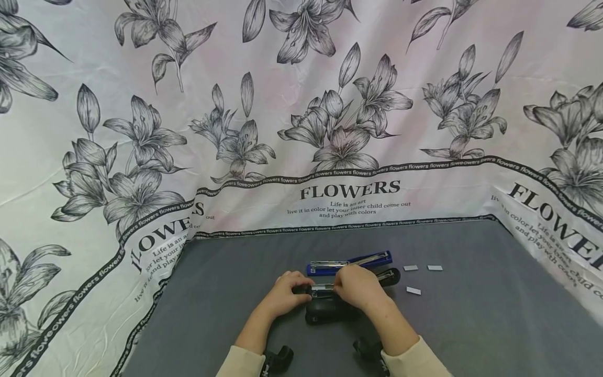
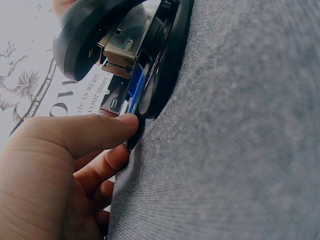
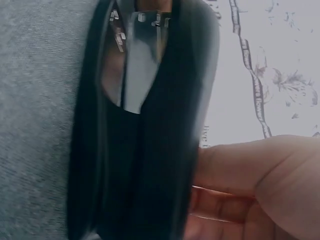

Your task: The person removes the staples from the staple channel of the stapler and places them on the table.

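A black stapler [image 1: 322, 287] lies opened out on the grey cloth, its metal channel facing up. At its left end my left hand [image 1: 288, 291] pinches the tip between thumb and fingers; the left wrist view shows the thumb [image 2: 107, 129] pressed there. My right hand [image 1: 359, 285] is curled over the channel from the right, its fingertips hidden, so what it pinches cannot be told. Nearer to me is a second black stapler [image 1: 330, 310], which blocks much of the right wrist view. Behind both hands a blue stapler [image 1: 325, 267] also lies opened out.
Three short staple strips lie to the right: a left one [image 1: 411, 268], a right one [image 1: 435, 268] and a nearer one [image 1: 413, 291]. The grey cloth [image 1: 471, 324] covers the surface. A flower-printed curtain [image 1: 348, 201] hangs behind and along both sides.
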`<state>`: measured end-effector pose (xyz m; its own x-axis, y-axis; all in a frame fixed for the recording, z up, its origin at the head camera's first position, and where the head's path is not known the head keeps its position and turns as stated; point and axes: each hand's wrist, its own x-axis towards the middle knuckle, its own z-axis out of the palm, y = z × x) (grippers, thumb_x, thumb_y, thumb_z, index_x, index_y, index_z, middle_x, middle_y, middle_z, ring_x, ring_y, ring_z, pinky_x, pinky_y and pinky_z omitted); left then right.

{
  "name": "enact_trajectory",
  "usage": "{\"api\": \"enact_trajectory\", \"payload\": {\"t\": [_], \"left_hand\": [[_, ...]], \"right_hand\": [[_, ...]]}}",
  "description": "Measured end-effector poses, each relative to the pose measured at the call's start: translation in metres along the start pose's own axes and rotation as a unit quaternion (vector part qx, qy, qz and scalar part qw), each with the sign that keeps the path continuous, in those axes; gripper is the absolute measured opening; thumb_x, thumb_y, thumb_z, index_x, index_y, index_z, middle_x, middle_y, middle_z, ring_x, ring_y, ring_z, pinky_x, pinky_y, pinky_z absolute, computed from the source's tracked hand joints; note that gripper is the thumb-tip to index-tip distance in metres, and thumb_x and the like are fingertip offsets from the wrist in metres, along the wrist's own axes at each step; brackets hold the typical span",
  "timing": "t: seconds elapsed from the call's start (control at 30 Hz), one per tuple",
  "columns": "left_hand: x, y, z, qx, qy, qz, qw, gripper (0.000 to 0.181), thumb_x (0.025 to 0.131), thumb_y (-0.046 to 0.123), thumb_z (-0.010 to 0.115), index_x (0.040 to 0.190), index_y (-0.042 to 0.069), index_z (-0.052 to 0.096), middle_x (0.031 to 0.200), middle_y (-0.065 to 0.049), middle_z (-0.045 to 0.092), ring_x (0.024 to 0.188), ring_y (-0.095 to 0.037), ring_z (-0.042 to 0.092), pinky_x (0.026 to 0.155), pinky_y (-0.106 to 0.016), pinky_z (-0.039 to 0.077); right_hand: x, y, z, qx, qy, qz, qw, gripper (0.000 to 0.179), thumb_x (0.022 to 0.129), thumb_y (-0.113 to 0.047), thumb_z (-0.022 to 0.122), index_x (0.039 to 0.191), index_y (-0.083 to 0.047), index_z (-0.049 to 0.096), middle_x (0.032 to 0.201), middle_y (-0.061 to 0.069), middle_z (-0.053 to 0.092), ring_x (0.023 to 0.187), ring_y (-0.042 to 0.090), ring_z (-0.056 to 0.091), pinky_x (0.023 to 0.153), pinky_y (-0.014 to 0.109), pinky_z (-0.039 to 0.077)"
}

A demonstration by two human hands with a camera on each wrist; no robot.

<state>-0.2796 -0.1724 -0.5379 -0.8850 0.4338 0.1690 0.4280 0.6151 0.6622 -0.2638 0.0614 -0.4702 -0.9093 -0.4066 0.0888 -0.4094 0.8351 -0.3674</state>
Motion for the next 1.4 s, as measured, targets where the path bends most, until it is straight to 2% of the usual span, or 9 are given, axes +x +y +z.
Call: {"api": "enact_trajectory", "payload": {"t": [0.13,0.4,0.53,0.63,0.83,0.93,1.1,1.27,1.4], "left_hand": [[0.001,0.000,0.000,0.000,-0.001,0.002,1.0000,0.026,0.088,0.016,0.080,0.113,0.019,0.078,0.094,0.012,0.062,0.089,-0.010,0.048,0.087,-0.039,0.038],[0.000,-0.001,-0.001,-0.001,0.000,0.005,1.0000,0.026,0.088,0.016,0.080,0.113,0.018,0.078,0.095,0.011,0.063,0.090,-0.010,0.048,0.087,-0.040,0.038],[0.000,0.000,-0.001,-0.003,-0.003,0.002,1.0000,0.027,0.088,0.016,0.080,0.115,0.018,0.078,0.096,0.011,0.063,0.090,-0.009,0.048,0.088,-0.040,0.038],[0.000,-0.001,-0.001,-0.004,-0.003,0.003,1.0000,0.027,0.088,0.016,0.080,0.115,0.018,0.077,0.096,0.011,0.063,0.090,-0.010,0.048,0.088,-0.041,0.037],[0.000,-0.002,0.000,-0.003,-0.002,0.004,1.0000,0.027,0.088,0.016,0.080,0.116,0.018,0.077,0.097,0.011,0.063,0.090,-0.009,0.048,0.088,-0.041,0.037],[0.000,-0.002,0.000,-0.003,-0.001,0.005,1.0000,0.027,0.089,0.017,0.079,0.116,0.018,0.077,0.097,0.011,0.063,0.090,-0.009,0.048,0.088,-0.041,0.037],[0.000,-0.002,-0.001,-0.002,-0.004,0.011,0.9999,0.027,0.089,0.017,0.079,0.115,0.017,0.077,0.096,0.011,0.063,0.090,-0.010,0.048,0.088,-0.041,0.037],[0.000,-0.003,-0.001,-0.003,-0.008,0.009,0.9999,0.027,0.090,0.017,0.079,0.116,0.018,0.077,0.096,0.011,0.062,0.090,-0.011,0.047,0.089,-0.042,0.036],[0.000,-0.003,0.000,-0.003,-0.006,0.011,0.9999,0.026,0.090,0.017,0.078,0.116,0.018,0.077,0.096,0.011,0.062,0.090,-0.011,0.048,0.089,-0.042,0.036]], "right_hand": [[0.000,0.000,0.002,-0.005,0.009,0.002,0.9999,0.009,0.087,-0.015,0.080,0.078,-0.016,0.079,0.080,-0.004,0.072,0.070,0.014,0.063,0.067,0.040,0.054],[0.001,0.000,0.004,0.001,-0.005,-0.017,0.9998,0.022,0.088,-0.010,0.075,0.069,-0.020,0.078,0.069,-0.008,0.064,0.060,0.012,0.051,0.059,0.037,0.047],[0.001,-0.001,0.005,0.012,-0.007,-0.033,0.9994,0.021,0.088,-0.007,0.072,0.075,-0.020,0.081,0.077,-0.006,0.070,0.066,0.014,0.057,0.062,0.039,0.049],[0.003,-0.002,0.007,0.020,-0.008,-0.047,0.9986,0.020,0.088,-0.005,0.072,0.078,-0.019,0.082,0.078,-0.006,0.071,0.067,0.013,0.056,0.064,0.038,0.050],[0.006,-0.005,0.015,0.048,-0.007,-0.067,0.9966,0.029,0.090,-0.005,0.071,0.064,-0.016,0.072,0.057,-0.010,0.054,0.054,0.009,0.042,0.057,0.032,0.040],[0.007,-0.007,0.018,0.057,0.000,-0.050,0.9971,0.027,0.091,-0.007,0.071,0.066,-0.015,0.073,0.059,-0.009,0.057,0.054,0.009,0.044,0.057,0.032,0.042],[0.007,-0.010,0.019,0.084,0.021,0.008,0.9962,0.008,0.089,-0.012,0.078,0.082,-0.011,0.081,0.078,-0.004,0.072,0.068,0.011,0.061,0.069,0.038,0.054],[0.007,-0.012,0.023,0.100,0.050,0.051,0.9925,0.007,0.088,-0.018,0.081,0.082,-0.015,0.079,0.078,-0.006,0.070,0.071,0.012,0.062,0.069,0.038,0.053],[0.009,-0.012,0.027,0.137,0.064,0.057,0.9869,0.008,0.089,-0.019,0.080,0.082,-0.015,0.077,0.077,-0.007,0.067,0.070,0.010,0.059,0.069,0.037,0.052]]}}
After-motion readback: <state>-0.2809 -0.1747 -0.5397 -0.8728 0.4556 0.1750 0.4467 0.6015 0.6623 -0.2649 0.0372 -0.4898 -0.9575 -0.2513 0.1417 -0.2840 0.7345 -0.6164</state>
